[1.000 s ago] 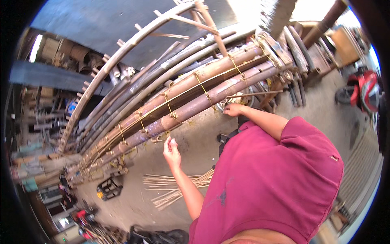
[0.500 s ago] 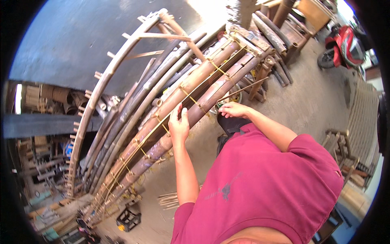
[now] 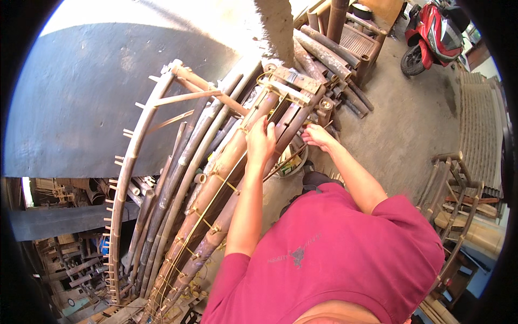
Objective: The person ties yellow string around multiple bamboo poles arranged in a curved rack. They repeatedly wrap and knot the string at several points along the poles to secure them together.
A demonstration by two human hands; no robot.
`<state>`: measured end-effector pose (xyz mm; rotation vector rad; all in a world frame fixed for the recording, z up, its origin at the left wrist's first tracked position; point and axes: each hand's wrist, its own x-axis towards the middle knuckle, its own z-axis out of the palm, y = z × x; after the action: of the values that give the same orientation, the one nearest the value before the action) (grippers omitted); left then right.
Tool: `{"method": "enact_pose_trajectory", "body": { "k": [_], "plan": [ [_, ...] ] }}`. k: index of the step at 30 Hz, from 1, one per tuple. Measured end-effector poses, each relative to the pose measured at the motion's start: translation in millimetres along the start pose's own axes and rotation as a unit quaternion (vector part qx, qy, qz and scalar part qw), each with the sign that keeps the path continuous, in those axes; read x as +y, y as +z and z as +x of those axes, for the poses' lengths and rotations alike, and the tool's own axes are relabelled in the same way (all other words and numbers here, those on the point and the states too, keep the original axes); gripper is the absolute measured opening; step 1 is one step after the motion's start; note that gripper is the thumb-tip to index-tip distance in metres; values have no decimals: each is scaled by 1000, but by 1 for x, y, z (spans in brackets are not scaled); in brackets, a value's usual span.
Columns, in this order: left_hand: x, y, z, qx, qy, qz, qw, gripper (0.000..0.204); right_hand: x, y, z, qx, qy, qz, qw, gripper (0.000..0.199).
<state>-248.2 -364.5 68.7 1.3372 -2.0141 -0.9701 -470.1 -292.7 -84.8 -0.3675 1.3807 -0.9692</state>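
Concrete floor (image 3: 386, 146); lashed bamboo poles (image 3: 231, 154) run beneath left hand (image 3: 259, 142). Fingers half-curled, right hand (image 3: 319, 137) likewise; any grip unclear. Poles look stiff, smooth, heavyish; best held between cord ties (image 3: 227, 183).

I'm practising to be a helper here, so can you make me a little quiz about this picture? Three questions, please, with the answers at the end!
1. In the picture, which is nearer the scooter: the left hand or the right hand?

2. What colour is the cord tied around the bamboo?
A) blue
B) yellow
C) red

3. True or false: the scooter is green.

Key:
1. The right hand.
2. B, yellow.
3. False; it is mostly red.
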Motion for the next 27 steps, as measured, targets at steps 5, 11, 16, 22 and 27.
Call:
{"method": "enact_pose_trajectory", "body": {
  "k": [5,11,16,22,27],
  "plan": [
    [-6,73,75,1,-57,129,990,37,-65,13,-20,56,22,521,851,46],
    [-21,116,85,38,-96,206,973,28,-119,64,-46,14,-332,367,869,30],
    [-21,118,92,53,-69,179,980,25,-236,124,-53,-235,-290,-652,660,38],
    [-15,123,86,127,-98,151,975,24,-236,110,98,-120,-394,-715,565,42],
    [-14,123,89,150,-95,176,968,19,-312,68,-25,-360,-296,-394,792,31]
  ]
}}
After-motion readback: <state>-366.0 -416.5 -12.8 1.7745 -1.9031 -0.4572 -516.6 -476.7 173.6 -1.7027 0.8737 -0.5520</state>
